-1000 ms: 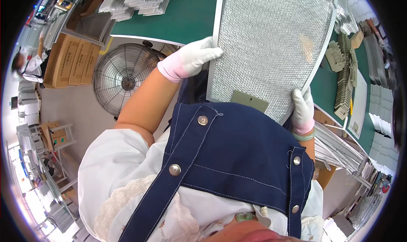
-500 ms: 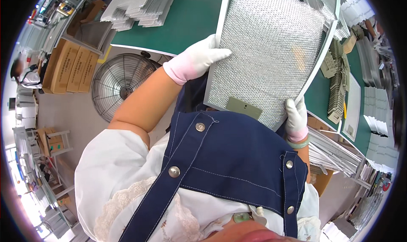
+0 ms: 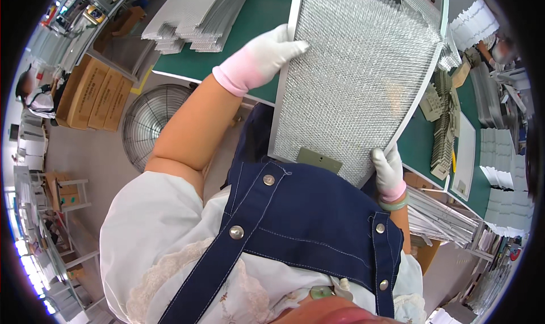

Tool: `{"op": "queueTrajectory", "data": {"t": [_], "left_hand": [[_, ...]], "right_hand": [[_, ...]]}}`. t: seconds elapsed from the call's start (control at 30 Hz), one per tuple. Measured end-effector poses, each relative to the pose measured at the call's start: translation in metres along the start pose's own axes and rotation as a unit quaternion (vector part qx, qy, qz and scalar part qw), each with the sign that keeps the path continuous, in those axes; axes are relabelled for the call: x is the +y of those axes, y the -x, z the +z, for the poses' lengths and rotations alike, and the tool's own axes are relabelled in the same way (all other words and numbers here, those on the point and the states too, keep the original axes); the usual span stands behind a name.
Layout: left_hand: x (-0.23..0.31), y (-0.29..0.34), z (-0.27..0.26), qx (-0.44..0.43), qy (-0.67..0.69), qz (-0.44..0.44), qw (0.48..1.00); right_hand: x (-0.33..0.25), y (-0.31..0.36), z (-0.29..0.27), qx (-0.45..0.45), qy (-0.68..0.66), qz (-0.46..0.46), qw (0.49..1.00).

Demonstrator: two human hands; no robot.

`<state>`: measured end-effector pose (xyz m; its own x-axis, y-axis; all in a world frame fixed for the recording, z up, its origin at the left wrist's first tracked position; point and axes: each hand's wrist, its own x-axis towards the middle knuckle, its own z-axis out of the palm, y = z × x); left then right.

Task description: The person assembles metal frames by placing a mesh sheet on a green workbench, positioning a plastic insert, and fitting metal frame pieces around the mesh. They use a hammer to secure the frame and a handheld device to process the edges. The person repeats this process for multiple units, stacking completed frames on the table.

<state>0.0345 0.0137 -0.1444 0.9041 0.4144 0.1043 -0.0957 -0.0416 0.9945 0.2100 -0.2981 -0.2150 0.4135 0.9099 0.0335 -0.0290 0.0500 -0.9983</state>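
Note:
A framed metal mesh filter panel (image 3: 352, 80) with a thin silver rim is held up in front of my apron. White-gloved, my left hand (image 3: 265, 57) grips its left rim, the thumb lying over the mesh. My right hand (image 3: 388, 172), also gloved, is closed on the right rim near the bottom corner. A small olive-grey plate (image 3: 319, 160) sits at the panel's lower edge, partly hidden by my apron. The fingers behind the panel are out of sight.
A green worktable (image 3: 258, 20) carries stacked mesh sheets (image 3: 196, 12) at the far left. Several grey-green plates (image 3: 444, 125) lie in a row to the right. A round floor fan (image 3: 153, 122) and cardboard boxes (image 3: 96, 91) stand on the left. Other people are farther off.
The panel has shifted slightly left in view, with both hands still on its rim. My left hand sits a little higher and my right hand a little lower in the picture.

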Motion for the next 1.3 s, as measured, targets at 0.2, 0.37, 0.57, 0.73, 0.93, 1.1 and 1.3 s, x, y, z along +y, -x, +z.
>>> {"op": "queueTrajectory", "data": {"t": [0.2, 0.37, 0.57, 0.73, 0.93, 1.1, 1.3], "left_hand": [[0.002, -0.006, 0.015, 0.026, 0.092, 0.018, 0.995], [0.0, -0.001, 0.025, 0.028, 0.174, 0.006, 0.984], [0.015, -0.003, 0.031, 0.066, 0.274, -0.034, 0.959], [0.026, -0.019, 0.014, 0.079, 0.064, 0.068, 0.992], [0.022, -0.018, 0.026, 0.128, 0.096, 0.052, 0.986], [0.029, -0.025, 0.028, 0.179, 0.029, 0.041, 0.982], [0.03, -0.026, 0.019, 0.094, 0.201, 0.046, 0.974]], "right_hand": [[0.003, 0.002, 0.002, 0.01, -0.008, -0.006, 1.0], [0.006, 0.004, 0.0, 0.027, 0.024, -0.003, 0.999], [-0.007, -0.003, -0.006, 0.008, 0.034, -0.003, 0.999], [-0.021, -0.008, -0.007, -0.007, 0.066, -0.016, 0.998], [-0.015, -0.004, -0.004, 0.017, 0.063, -0.006, 0.998], [-0.022, -0.002, -0.001, 0.002, 0.056, -0.044, 0.997], [-0.026, 0.006, 0.007, 0.011, 0.033, -0.029, 0.999]]}}
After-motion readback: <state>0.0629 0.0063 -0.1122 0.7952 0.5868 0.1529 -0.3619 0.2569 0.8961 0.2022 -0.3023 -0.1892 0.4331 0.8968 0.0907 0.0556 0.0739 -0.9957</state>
